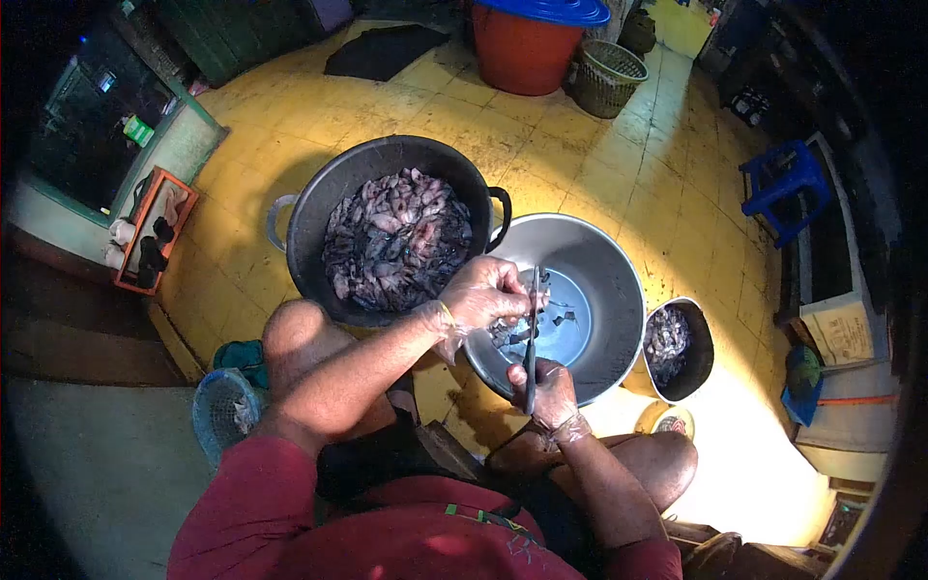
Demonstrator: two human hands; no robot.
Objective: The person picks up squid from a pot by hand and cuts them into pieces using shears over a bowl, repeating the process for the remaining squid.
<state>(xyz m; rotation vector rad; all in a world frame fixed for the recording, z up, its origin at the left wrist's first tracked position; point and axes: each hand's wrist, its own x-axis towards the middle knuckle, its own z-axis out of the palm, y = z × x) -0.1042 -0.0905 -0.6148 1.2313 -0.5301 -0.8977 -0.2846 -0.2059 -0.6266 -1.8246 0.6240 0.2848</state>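
Note:
My left hand [481,295], in a thin clear plastic glove, is closed over the near side of a grey metal pot [619,280]. Its fingertips pinch a small pinkish piece [540,301] that looks like squid. My right hand [547,394], gloved too, is wrapped around the dark handle of a knife [533,333]. The blade points away from me and crosses beside the pinched piece. Dark scraps and liquid lie in the pot's bottom. Left of it, a large black tub [319,184] holds a heap of pinkish-grey, ink-stained squid [401,237].
A smaller container [709,353] with pale squid-like pieces stands right of the pot. A blue basket [205,411] is by my left knee. Farther off are a red tub [527,53] with a blue lid, a woven basket [609,77], a blue stool [788,184] and an orange rack [159,227].

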